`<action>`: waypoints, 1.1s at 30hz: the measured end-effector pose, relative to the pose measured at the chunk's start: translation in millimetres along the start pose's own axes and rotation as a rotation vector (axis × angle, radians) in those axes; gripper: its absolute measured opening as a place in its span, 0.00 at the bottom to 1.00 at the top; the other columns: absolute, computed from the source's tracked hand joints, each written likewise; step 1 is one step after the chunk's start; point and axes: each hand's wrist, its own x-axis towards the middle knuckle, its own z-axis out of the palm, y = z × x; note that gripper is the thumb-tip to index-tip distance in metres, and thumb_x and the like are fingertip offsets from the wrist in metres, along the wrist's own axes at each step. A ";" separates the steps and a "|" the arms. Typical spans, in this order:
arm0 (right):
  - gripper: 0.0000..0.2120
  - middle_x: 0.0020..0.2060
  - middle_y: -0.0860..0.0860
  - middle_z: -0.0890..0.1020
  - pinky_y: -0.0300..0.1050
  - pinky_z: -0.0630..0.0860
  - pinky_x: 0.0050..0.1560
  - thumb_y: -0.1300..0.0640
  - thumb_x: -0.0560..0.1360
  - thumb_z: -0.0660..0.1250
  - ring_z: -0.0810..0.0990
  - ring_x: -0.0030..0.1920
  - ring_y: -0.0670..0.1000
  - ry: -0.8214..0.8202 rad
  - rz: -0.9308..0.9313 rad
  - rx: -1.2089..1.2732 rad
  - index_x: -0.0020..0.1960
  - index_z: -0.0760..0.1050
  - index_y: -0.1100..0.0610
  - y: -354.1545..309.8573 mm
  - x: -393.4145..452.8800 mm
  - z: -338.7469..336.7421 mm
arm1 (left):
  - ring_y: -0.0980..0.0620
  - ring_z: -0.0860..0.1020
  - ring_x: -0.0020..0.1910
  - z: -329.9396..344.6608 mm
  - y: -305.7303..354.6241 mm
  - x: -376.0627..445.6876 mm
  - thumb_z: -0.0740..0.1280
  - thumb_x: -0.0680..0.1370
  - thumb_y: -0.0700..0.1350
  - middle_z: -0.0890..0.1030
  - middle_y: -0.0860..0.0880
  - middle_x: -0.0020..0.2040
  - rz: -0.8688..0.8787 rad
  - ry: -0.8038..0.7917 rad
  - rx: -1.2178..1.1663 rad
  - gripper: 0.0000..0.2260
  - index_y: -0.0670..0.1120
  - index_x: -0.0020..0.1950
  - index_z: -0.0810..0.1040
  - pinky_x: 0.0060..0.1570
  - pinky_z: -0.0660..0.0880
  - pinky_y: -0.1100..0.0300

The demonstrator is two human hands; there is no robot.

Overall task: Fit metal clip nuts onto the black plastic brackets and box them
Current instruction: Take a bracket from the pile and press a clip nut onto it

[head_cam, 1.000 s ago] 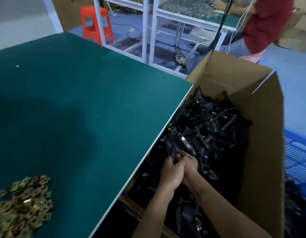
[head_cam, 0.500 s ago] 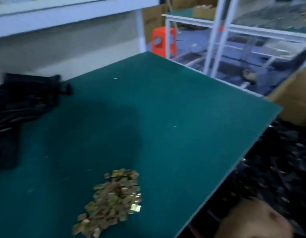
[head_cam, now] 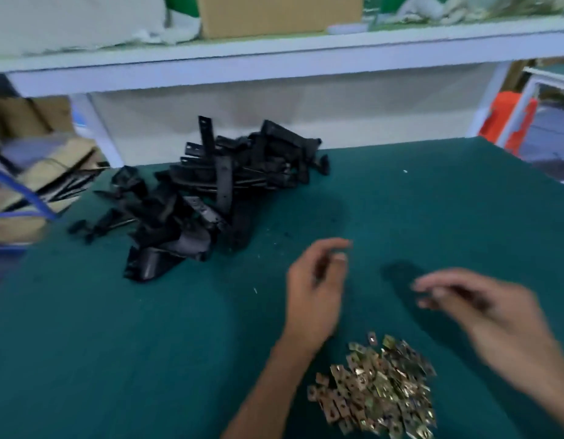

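1. the black plastic brackets [head_cam: 211, 198] lie in a loose tangled heap at the far left of the green counter [head_cam: 432, 201], well apart from both hands
2. the metal clip nuts [head_cam: 374, 388] sit in a small brassy pile at the near edge, just right of the left forearm and below the right hand
3. the brackets look stiff and light, with long strips sticking out of the heap; my guess is one would come free most easily if taken by an exposed strip end, since they seem hooked into each other
4. the clip nuts look thin, flat and small, likely springy and a bit slippery; a fingertip pinch on the edges of a single one should suit them, and scooping would bring several
5. the left hand [head_cam: 315, 289] hovers above the counter between the two piles, fingers loosely spread and pointing far, with nothing visible in its grip
6. the right hand [head_cam: 483, 305] is blurred, fingers stretched leftward and relaxed, its grip apparently empty; it touches neither pile
7. no box for finished parts shows here apart from a cardboard box [head_cam: 274, 14] up on the far shelf [head_cam: 274, 58]
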 end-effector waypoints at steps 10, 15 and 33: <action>0.08 0.27 0.55 0.82 0.35 0.67 0.20 0.60 0.82 0.66 0.74 0.20 0.46 -0.438 0.459 0.247 0.52 0.78 0.65 -42.7 137.7 243.5 | 0.50 0.62 0.33 -81.2 -12.5 43.7 0.61 0.78 0.46 0.65 0.48 0.33 -0.034 0.706 -0.082 0.08 0.47 0.39 0.71 0.33 0.61 0.50; 0.15 0.19 0.48 0.75 0.35 0.63 0.19 0.55 0.79 0.72 0.67 0.16 0.43 -0.520 0.563 0.191 0.38 0.76 0.61 -59.9 164.2 290.8 | 0.52 0.63 0.33 -82.0 -12.8 43.8 0.59 0.79 0.47 0.66 0.52 0.33 -0.087 0.705 -0.124 0.09 0.51 0.39 0.71 0.33 0.62 0.48; 0.08 0.27 0.53 0.78 0.39 0.56 0.28 0.54 0.63 0.74 0.79 0.25 0.57 -0.084 -0.665 -1.173 0.35 0.75 0.54 -77.8 70.9 162.8 | 0.50 0.83 0.52 -62.7 -10.2 48.6 0.68 0.80 0.53 0.75 0.32 0.63 -0.289 0.116 -0.465 0.30 0.33 0.73 0.65 0.54 0.81 0.52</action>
